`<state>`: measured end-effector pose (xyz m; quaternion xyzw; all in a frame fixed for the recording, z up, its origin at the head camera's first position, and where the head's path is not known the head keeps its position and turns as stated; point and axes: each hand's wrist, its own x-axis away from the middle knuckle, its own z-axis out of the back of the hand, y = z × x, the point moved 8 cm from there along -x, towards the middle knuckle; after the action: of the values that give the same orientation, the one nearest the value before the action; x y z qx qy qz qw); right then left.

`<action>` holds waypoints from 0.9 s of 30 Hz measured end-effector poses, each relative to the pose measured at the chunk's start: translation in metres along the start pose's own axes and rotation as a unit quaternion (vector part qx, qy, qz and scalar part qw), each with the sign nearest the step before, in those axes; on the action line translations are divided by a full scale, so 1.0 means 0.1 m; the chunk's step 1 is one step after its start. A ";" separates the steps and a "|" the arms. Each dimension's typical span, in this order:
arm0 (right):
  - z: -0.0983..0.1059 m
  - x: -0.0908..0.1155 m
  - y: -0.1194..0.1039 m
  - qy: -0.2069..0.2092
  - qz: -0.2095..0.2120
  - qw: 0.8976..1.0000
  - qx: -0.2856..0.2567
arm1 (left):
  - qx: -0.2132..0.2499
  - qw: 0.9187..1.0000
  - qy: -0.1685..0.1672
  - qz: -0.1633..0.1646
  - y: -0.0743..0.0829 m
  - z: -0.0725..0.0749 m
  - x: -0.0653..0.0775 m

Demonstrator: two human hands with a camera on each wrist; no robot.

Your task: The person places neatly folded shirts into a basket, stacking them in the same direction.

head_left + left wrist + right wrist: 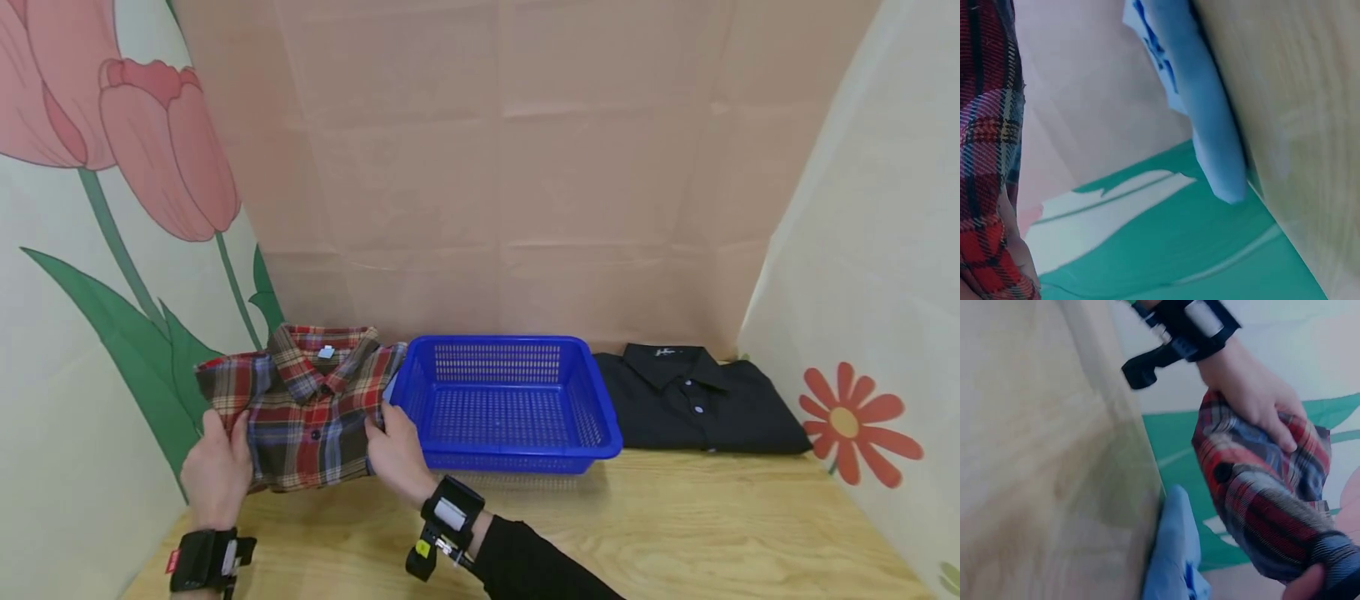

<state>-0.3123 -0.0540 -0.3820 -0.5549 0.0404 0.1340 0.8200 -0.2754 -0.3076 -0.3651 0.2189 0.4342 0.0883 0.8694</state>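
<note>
A folded plaid shirt (311,433) in red, grey and tan, collar at the far side, hangs between both hands above the table's left part. My left hand (216,468) grips its left edge, thumb on top. At its right edge my right hand (401,454) pinches the cloth. In the right wrist view the shirt is seen from the side, raised off the tabletop. Below it lies a light blue folded cloth (1210,119) with dark blue marks, mostly hidden from the head view. Just right of my right hand stands a blue plastic basket (517,463) with nothing in it.
A folded black shirt (675,417) lies right of the basket on the wooden table (675,517). Behind stands a pinkish-brown backdrop (487,167). Flower-printed panels close in the left and right sides.
</note>
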 end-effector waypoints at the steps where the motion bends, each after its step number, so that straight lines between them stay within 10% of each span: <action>1: 0.03 -0.01 0.00 0.008 0.006 1.000 0.008 | 0.003 1.000 0.007 -0.006 0.03 0.00 -0.01; 27: 0.88 -0.12 0.27 0.076 0.095 0.990 0.077 | 0.091 0.994 0.006 -0.064 0.64 -0.42 0.05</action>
<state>-0.3384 0.0341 -0.3705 -0.4922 0.1650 0.1654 0.8386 -0.3035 -0.2364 -0.3614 0.2678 0.4587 -0.0062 0.8472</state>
